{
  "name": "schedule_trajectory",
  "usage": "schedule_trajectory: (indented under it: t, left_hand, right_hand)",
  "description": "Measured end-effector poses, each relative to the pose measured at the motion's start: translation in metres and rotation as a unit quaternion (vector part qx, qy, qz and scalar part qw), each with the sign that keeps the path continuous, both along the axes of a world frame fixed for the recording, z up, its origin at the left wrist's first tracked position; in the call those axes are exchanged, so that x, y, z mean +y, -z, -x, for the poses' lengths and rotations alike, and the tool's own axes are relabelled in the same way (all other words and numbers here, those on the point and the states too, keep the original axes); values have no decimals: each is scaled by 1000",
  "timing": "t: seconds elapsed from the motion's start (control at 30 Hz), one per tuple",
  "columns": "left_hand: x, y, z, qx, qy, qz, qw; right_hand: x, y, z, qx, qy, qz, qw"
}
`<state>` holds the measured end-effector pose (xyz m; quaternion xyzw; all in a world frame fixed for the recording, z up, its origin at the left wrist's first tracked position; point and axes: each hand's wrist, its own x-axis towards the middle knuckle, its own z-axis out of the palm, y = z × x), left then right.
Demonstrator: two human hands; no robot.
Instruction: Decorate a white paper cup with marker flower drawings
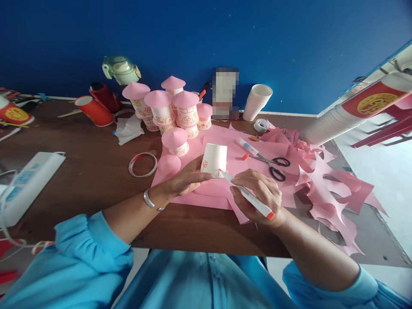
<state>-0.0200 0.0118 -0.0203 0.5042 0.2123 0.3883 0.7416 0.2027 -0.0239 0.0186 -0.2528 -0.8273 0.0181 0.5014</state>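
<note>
My left hand (188, 177) grips a white paper cup (215, 155) that bears a small red flower drawing near its left edge. In my right hand (257, 193) is a white marker (251, 201) with an orange-red end, its tip touching the lower part of the cup. Pink paper sheets (206, 195) lie beneath both hands. Just beyond the cup stand several decorated paper cups with pink cone roofs (174, 138), drawn with flowers. A loose pink cone (169, 165) rests left of my left hand. The orange marker cap (245, 157) lies on the pink paper.
Black-handled scissors (273, 163) and a glue stick (247, 146) lie right of the cup. Pink paper scraps (325, 180) cover the right side. A tape roll (143, 165), a power strip (32, 184) and a red cup (93, 110) are leftward. Stacked cups (354, 109) lean at right.
</note>
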Motion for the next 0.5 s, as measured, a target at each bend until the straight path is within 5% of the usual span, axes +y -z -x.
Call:
schedule_trajectory:
  t: [0.5]
  left_hand:
    - [3, 7, 1, -8, -7, -8, 1000]
  right_hand:
    - [0, -1, -1, -17, 22, -2, 1000]
